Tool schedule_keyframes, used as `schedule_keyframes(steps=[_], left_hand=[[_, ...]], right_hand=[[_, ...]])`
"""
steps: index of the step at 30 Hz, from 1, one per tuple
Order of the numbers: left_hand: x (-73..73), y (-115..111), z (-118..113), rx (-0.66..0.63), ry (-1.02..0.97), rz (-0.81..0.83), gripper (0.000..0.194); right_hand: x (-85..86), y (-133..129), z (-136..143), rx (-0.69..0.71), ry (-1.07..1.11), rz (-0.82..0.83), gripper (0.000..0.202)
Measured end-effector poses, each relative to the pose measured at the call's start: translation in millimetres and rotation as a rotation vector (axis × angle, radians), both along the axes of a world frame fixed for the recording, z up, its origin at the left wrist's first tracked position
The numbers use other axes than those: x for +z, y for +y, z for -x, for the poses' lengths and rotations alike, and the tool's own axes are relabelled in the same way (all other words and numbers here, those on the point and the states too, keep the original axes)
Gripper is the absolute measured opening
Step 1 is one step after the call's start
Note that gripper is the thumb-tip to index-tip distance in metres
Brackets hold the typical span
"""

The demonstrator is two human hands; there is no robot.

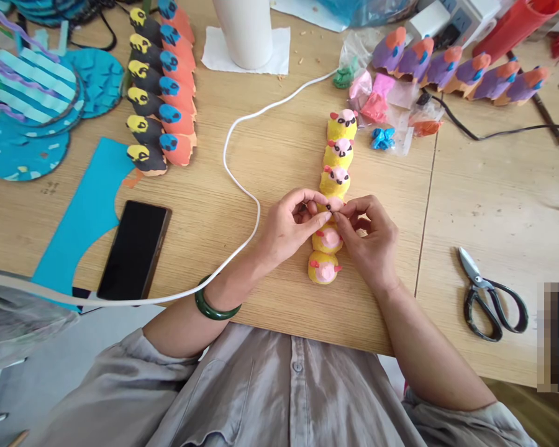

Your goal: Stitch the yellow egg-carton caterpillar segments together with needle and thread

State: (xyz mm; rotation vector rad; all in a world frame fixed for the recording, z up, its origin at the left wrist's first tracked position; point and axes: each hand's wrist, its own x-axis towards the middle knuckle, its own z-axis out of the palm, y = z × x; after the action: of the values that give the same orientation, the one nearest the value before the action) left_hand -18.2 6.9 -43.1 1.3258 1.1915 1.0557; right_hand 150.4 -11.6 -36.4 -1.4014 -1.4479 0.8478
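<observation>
A row of yellow clay-covered bumps runs up the table in front of me, each with a pink face and red ears. The upper three faces carry black details; the two nearest me are plain pink. My left hand and my right hand meet at the fourth face from the top, which shows a dark spot. Thumb and forefinger of each are pinched together there. Whatever lies between the fingertips is too small to make out.
Black scissors lie at the right, a phone at the left. A white cable crosses the table. Pink clay, a white cylinder, purple bumps and orange bumps stand farther back.
</observation>
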Motion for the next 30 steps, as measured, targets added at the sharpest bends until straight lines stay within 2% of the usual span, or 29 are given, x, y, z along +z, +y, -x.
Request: schedule_keyframes(steps=[6,12,20,30], left_hand=[[0.7,-0.3,-4.2,0.034,0.013,-0.007,0.013],[0.1,-0.1,-1.4,0.020,0.001,0.000,0.013],[-4.3,2.3,-0.1,0.000,-0.061,0.030,0.021],[-3.5,0.7,-6.3,0.039,-0.026,0.002,0.021]], right_hand=[[3.1,-0.4,0.2,-0.003,0.034,0.006,0.012],[4.5,1.5,-5.3,-0.078,0.068,-0.007,0.009],[-2.0,2.0,-6.3,0.002,0.128,0.052,0.012],[-2.3,0.2,-4.6,0.021,0.095,0.019,0.013]])
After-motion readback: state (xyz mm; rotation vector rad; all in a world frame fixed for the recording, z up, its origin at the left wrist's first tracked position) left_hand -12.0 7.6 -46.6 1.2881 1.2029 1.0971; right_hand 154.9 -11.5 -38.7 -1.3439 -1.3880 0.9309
